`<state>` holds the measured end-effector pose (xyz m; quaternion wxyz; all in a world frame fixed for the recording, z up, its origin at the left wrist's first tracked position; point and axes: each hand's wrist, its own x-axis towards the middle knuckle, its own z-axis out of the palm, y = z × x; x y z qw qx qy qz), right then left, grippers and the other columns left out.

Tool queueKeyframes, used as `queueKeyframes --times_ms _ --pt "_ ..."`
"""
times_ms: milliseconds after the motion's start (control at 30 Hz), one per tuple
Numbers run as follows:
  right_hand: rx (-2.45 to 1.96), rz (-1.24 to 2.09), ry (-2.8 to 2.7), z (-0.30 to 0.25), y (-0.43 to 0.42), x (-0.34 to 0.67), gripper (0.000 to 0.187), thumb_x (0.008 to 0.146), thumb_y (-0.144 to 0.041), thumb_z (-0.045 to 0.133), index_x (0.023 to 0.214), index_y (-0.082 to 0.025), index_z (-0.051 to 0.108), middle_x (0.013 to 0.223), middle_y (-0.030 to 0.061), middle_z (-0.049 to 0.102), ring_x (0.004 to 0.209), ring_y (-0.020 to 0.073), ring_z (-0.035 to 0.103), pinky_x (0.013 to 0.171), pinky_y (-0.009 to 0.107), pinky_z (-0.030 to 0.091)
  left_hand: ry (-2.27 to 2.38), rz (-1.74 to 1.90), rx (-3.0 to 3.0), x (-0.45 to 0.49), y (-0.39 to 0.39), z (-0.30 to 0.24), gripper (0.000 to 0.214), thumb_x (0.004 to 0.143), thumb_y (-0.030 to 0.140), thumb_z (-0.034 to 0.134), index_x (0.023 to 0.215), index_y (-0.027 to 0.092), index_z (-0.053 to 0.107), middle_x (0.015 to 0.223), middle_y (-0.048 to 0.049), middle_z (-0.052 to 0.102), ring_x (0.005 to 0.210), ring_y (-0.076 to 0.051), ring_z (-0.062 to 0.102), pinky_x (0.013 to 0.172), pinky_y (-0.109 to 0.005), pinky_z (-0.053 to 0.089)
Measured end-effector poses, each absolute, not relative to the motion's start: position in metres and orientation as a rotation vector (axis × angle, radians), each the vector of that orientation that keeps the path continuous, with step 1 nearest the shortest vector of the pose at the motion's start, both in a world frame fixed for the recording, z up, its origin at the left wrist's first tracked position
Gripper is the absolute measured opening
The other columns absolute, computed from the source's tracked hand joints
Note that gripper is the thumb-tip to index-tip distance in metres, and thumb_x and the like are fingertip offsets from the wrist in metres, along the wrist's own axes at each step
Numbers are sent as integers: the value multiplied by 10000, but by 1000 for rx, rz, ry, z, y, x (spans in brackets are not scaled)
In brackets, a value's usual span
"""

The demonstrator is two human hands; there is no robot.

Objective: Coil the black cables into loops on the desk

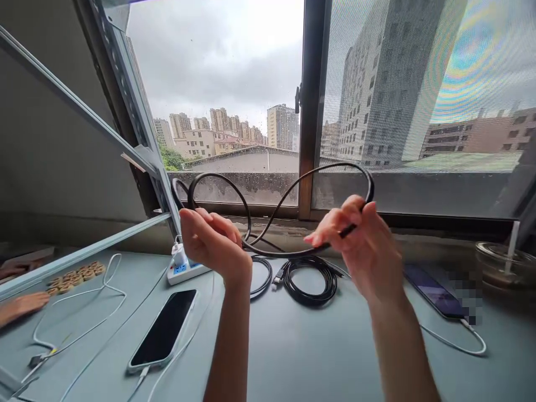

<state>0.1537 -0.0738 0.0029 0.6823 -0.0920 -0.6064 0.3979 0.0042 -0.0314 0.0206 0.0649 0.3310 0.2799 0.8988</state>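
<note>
A black cable (288, 254) hangs in loose loops between my two hands, above the table. My left hand (213, 240) is closed around the loops on the left, its fingers partly hidden behind the back of the hand. On the right, my right hand (360, 240) pinches the same cable between thumb and fingers, where it bends up into a large loop. Below and behind the hands, a neatly coiled black cable (312, 302) with a connector (277, 277) at its side lies on the table. Another thin black coil (268, 285) shows partly behind my left forearm.
The grey table (310, 357) carries a phone (165, 329) with a charging cord and a white power strip (184, 272). At right are a second phone (438, 293) and a plastic cup (505, 265). Another person's hand (25, 307) rests at far left, beside a metal frame (84, 254).
</note>
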Motion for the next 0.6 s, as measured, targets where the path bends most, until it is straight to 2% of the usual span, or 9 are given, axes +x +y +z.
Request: queueKeyframes --times_ms 67,133,200,300,433,600 --pt "-300 863 -1233 5 -73 167 266 958 -445 324 805 -264 444 498 -72 361 458 129 508 514 264 497 854 2738 975 0 -30 21 458 925 484 393 586 208 254 389 69 234 278 -38 187 302 -212 140" --pt "-388 839 -1124 8 -72 180 229 933 -456 361 861 -278 486 444 -90 224 347 118 362 372 213 385 813 2771 950 -7 -28 22 426 946 388 376 580 205 257 393 70 234 287 -39 172 299 -209 125" --pt "-456 816 -1013 10 -71 192 216 912 -443 393 883 -278 530 435 -97 146 304 105 232 295 192 258 772 2817 909 -13 -25 23 400 952 312 356 575 204 275 385 75 235 291 -40 159 295 -209 112" --pt "-491 809 -874 13 -73 206 198 892 -392 433 817 -272 571 445 -95 113 294 89 106 252 192 118 810 2864 869 -18 -23 25 389 947 297 347 573 204 293 373 85 239 286 -38 169 290 -203 126" --pt "-463 832 -804 15 -80 217 229 874 -336 455 744 -247 621 423 -92 134 276 79 72 230 211 34 887 2915 887 -18 -22 25 417 935 362 364 562 205 265 388 88 221 289 -33 188 293 -195 158" --pt "-506 774 -821 16 -94 224 240 871 -330 484 741 -238 664 390 -90 152 260 73 71 233 242 3 939 2875 877 -23 -18 22 427 934 368 357 550 205 263 378 91 206 294 -35 170 304 -208 148"
